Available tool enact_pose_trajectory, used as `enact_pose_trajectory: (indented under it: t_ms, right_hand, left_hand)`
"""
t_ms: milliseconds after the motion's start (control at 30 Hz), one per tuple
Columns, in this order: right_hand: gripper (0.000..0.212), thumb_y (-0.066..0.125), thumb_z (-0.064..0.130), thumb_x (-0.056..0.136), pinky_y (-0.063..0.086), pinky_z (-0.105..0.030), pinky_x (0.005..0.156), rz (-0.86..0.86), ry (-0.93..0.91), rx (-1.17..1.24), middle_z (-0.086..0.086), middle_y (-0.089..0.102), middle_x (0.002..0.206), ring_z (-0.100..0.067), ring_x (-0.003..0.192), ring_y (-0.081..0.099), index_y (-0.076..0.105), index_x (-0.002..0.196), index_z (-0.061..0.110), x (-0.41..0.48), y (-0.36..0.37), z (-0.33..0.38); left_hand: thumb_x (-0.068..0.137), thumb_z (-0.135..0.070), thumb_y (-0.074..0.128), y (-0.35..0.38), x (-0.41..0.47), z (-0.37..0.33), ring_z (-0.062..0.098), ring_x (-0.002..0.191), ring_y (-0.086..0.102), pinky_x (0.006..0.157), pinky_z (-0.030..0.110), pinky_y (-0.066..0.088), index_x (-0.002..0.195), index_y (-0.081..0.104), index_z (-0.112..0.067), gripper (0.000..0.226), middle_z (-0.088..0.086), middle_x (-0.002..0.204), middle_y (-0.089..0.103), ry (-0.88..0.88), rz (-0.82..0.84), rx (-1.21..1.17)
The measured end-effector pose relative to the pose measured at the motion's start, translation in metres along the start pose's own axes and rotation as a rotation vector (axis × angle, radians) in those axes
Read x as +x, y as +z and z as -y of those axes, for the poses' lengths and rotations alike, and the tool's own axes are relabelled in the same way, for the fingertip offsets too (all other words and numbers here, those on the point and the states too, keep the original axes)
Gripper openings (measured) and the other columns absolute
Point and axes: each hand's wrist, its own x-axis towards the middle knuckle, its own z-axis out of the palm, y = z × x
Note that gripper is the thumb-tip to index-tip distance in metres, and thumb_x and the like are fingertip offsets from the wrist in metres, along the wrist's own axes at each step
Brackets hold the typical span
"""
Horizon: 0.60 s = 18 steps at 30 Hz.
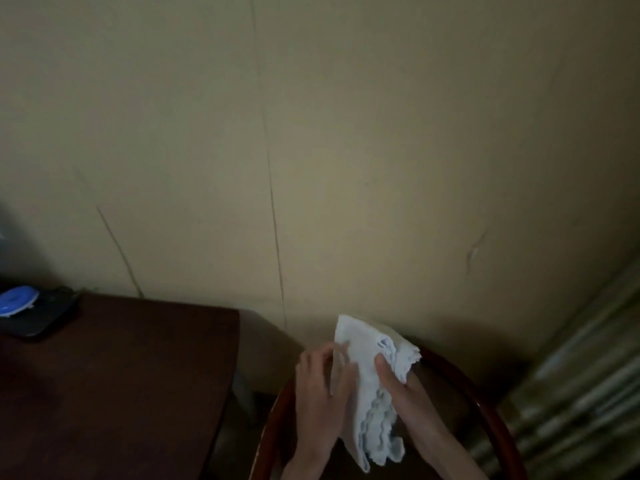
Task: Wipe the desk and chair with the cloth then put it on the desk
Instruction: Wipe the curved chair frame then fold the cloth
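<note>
Holding a pale, folded fabric cloth with a scalloped edge [363, 362] at about five o'clock in the view, both hands meet over the curved reddish-brown wooden chair back [485, 407]. The left hand [320, 393] has its fingers curled onto the cloth's left fold. The right hand [401, 386] pinches the right side, thumb on top. The cloth droops limp between them, so I judge it light, floppy and unbreakable; bunched into one palm it should make a firm wiping pad. Further out, at eight o'clock, lies the dark brown wooden desk [121, 375]. At nine o'clock a round blue object [17, 301], possibly a lid in this dim light, sits at the desk's far edge. Beyond stands the beige wall [346, 150].
</note>
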Motion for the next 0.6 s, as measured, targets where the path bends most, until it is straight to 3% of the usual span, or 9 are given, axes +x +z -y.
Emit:
enact_pose_trajectory:
  t_ms: [67,133,200,267,300,433,500,567,600]
  right_hand:
    - [0.052,0.047,0.071,0.08,0.049,-0.021,0.095,0.028,0.0,-0.071,0.024,0.069,0.112,0.007,0.107,0.062,0.058,0.123,0.045,-0.011,-0.007,-0.005]
    - [0.048,0.032,0.081,0.078,0.047,-0.008,0.083,0.084,0.035,-0.103,0.034,0.066,0.108,0.018,0.102,0.058,0.059,0.112,0.059,-0.02,-0.015,-0.01]
    - [0.053,0.025,0.076,0.087,0.047,-0.02,0.095,0.151,0.049,-0.081,0.022,0.066,0.12,0.006,0.113,0.059,0.057,0.122,0.052,-0.026,-0.023,-0.017]
    - [0.062,0.031,0.064,0.092,0.043,-0.041,0.107,0.148,0.106,-0.015,-0.001,0.065,0.126,-0.017,0.12,0.059,0.054,0.134,0.026,-0.032,-0.033,-0.026]
    - [0.062,0.036,0.063,0.091,0.043,-0.045,0.107,0.162,0.132,0.008,-0.006,0.066,0.125,-0.022,0.119,0.06,0.054,0.134,0.021,-0.038,-0.039,-0.031]
    - [0.043,0.046,0.056,0.096,0.056,-0.029,0.087,0.235,0.128,0.149,-0.007,0.069,0.122,-0.023,0.114,0.065,0.067,0.12,0.028,-0.058,-0.067,-0.043]
    - [0.046,0.058,0.057,0.086,0.058,-0.027,0.075,0.129,0.13,0.174,-0.005,0.073,0.113,-0.023,0.104,0.069,0.069,0.116,0.024,-0.064,-0.079,-0.038]
    - [0.057,0.061,0.066,0.071,0.055,-0.028,0.076,-0.014,0.091,0.045,0.006,0.071,0.103,-0.017,0.093,0.068,0.064,0.112,0.027,-0.061,-0.094,-0.037]
    - [0.06,0.06,0.069,0.067,0.054,-0.031,0.082,-0.061,0.059,-0.006,0.008,0.07,0.103,-0.014,0.094,0.066,0.062,0.113,0.03,-0.061,-0.102,-0.036]
  left_hand:
    - [0.077,-0.069,0.061,0.013,-0.02,-0.013,-0.007,0.114,0.053,0.097,0.025,0.05,0.114,0.048,-0.059,0.04,-0.028,0.121,0.052,-0.046,0.184,-0.123]
    - [0.069,-0.068,0.065,0.029,-0.034,-0.019,-0.003,0.119,0.051,0.101,0.029,0.049,0.115,0.041,-0.06,0.052,-0.024,0.125,0.048,-0.127,0.252,-0.18]
    - [0.066,-0.063,0.071,0.036,-0.047,-0.022,-0.001,0.121,0.049,0.099,0.025,0.049,0.116,0.034,-0.056,0.062,-0.019,0.125,0.045,-0.169,0.259,-0.194]
    - [0.07,-0.052,0.078,0.037,-0.059,-0.022,-0.002,0.116,0.053,0.083,0.013,0.052,0.115,0.031,-0.053,0.065,-0.019,0.124,0.047,-0.211,0.294,-0.225]
    - [0.072,-0.048,0.08,0.038,-0.066,-0.021,-0.004,0.112,0.056,0.077,0.01,0.053,0.115,0.032,-0.053,0.065,-0.02,0.124,0.049,-0.232,0.314,-0.263]
    - [0.079,-0.049,0.076,0.037,-0.09,-0.02,-0.001,0.097,0.069,0.069,0.016,0.056,0.121,0.052,-0.047,0.048,-0.016,0.112,0.07,-0.352,0.16,-0.452]
    - [0.086,-0.045,0.069,0.025,-0.091,-0.018,0.005,0.097,0.069,0.08,0.027,0.055,0.115,0.063,-0.037,0.031,-0.012,0.11,0.073,-0.446,0.043,-0.478]
    - [0.09,-0.043,0.066,0.006,-0.088,-0.017,0.01,0.103,0.065,0.089,0.036,0.051,0.108,0.065,-0.036,0.02,-0.011,0.111,0.071,-0.462,-0.004,-0.431]
    - [0.088,-0.044,0.067,-0.007,-0.086,-0.018,0.009,0.101,0.062,0.084,0.036,0.05,0.104,0.064,-0.037,0.018,-0.013,0.109,0.069,-0.464,-0.016,-0.41]
